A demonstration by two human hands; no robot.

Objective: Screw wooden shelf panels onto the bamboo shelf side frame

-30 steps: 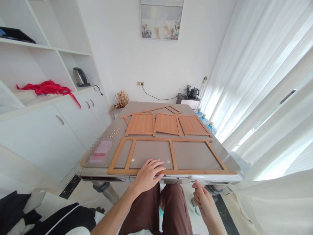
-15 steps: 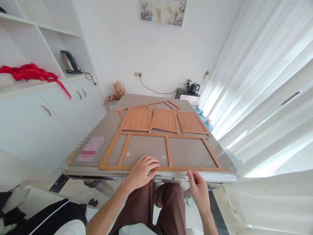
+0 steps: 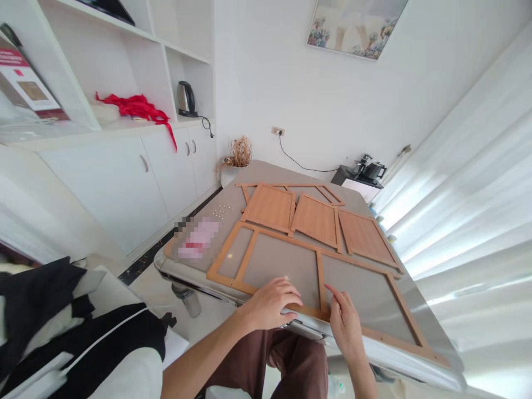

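Head view: a large wooden frame (image 3: 318, 275) lying flat on the grey table (image 3: 266, 180), near rail along the table's front edge. Left hand (image 3: 272, 303) spread flat, palm down, pressing on that near rail left of the frame's middle crossbar. Right hand (image 3: 346, 324) just right of the crossbar, fingers loosely extended, forefinger touching the rail, holding nothing. Beyond the frame, three wooden panels (image 3: 316, 219) side by side. Left of the frame, a pink packet (image 3: 198, 244), blurred. Rows of small screws (image 3: 221, 211) behind the packet.
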